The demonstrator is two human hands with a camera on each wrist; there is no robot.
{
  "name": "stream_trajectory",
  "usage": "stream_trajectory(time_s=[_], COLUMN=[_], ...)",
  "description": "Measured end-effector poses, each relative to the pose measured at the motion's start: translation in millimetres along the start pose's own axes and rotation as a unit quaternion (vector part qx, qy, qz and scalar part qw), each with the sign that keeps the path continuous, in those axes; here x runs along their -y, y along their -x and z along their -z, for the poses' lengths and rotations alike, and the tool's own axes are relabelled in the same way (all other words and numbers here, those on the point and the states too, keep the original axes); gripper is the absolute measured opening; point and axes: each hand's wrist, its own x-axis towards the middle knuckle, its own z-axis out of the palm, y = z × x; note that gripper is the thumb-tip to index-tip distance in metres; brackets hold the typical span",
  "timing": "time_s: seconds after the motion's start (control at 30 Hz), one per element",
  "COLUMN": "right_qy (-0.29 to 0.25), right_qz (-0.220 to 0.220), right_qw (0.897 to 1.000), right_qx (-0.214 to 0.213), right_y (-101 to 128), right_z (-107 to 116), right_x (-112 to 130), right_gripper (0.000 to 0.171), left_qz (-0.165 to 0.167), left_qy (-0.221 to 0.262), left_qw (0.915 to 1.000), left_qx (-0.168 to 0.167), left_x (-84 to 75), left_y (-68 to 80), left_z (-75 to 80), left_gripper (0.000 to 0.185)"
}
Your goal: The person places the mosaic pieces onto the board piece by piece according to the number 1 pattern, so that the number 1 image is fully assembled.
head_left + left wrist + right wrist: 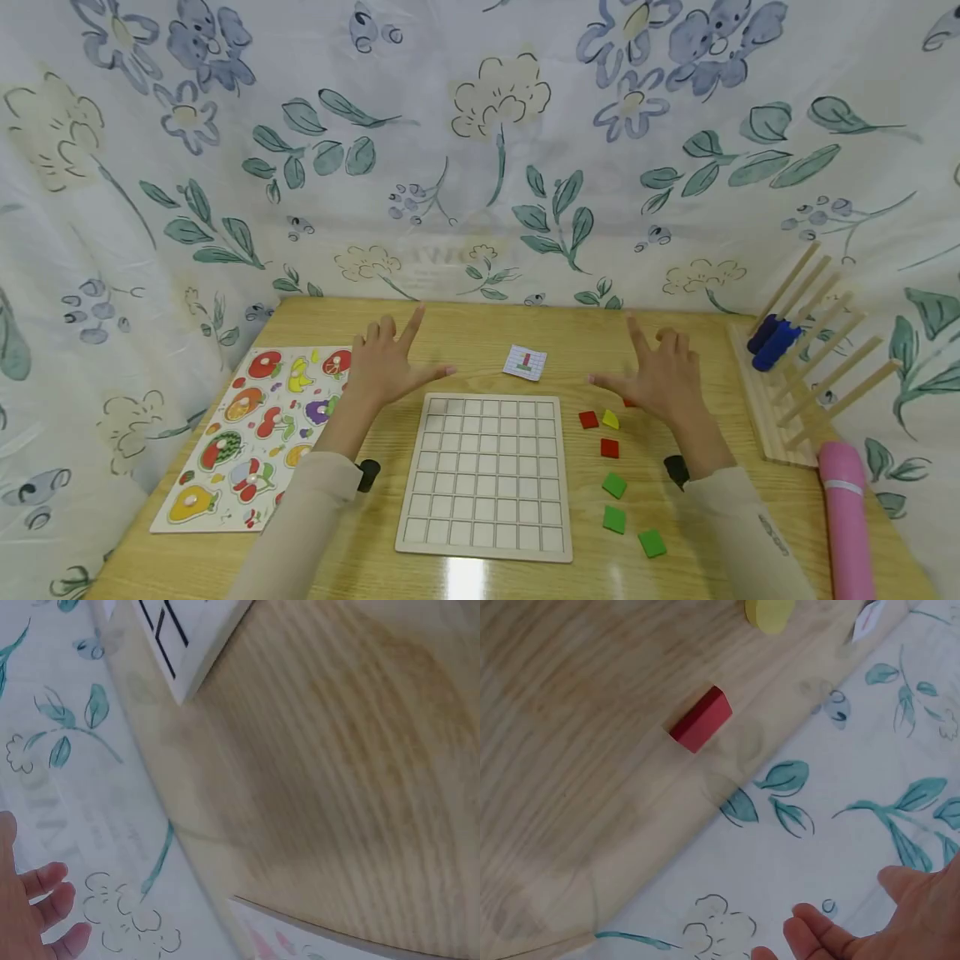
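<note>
My left hand (384, 364) is held in the air behind the wooden grid board (483, 553), thumb and index finger spread wide, with nothing in it. Likewise, my right hand (666, 377) hovers beyond the coloured pieces, its thumb and index finger stretched apart and holding nothing. Between the two hands lies a small card (525, 363) printed with a grid and a red and green figure. To the right of the board are red squares (610, 448), a yellow piece (611, 419) and green squares (614, 485). One red piece (703, 720) shows near my right hand, partly hidden by it in the head view.
A fruit picture board (225, 492) lies at the left under my left forearm. On the right stands a wooden rack (780, 446) of pegs carrying dark blue pieces (777, 344), with a pink cylinder (843, 500) in front. A floral cloth (480, 167) hangs behind the table.
</note>
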Motion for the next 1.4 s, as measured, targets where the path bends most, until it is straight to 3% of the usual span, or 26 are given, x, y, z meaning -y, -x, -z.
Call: stream_trajectory(time_s=[0.4, 0.8, 1.03, 1.4], right_qy=[-0.013, -0.013, -0.019, -0.016], right_qz=[0.007, 0.009, 0.007, 0.007], right_qw=[1.000, 0.999, 0.999, 0.999], right_qx=[0.024, 0.036, 0.042, 0.047], right_y=[24, 35, 39, 41], right_z=[-10, -19, -25, -28], right_x=[0, -1, -3, -4], right_gripper=[0.117, 0.112, 0.110, 0.111], left_qz=[-0.004, -0.019, -0.018, -0.056], left_qy=[0.006, 0.023, 0.076, 0.134], left_qw=[0.9996, 0.9989, 0.9958, 0.9857], left_qx=[0.029, 0.035, 0.048, 0.086], left_x=[13.8, 23.8, 31.5, 40.5], left_y=[22.5, 33.6, 37.8, 42.7], left_z=[-20.1, -33.4, -38.6, -45.4], left_gripper=[0.111, 0.110, 0.104, 0.095])
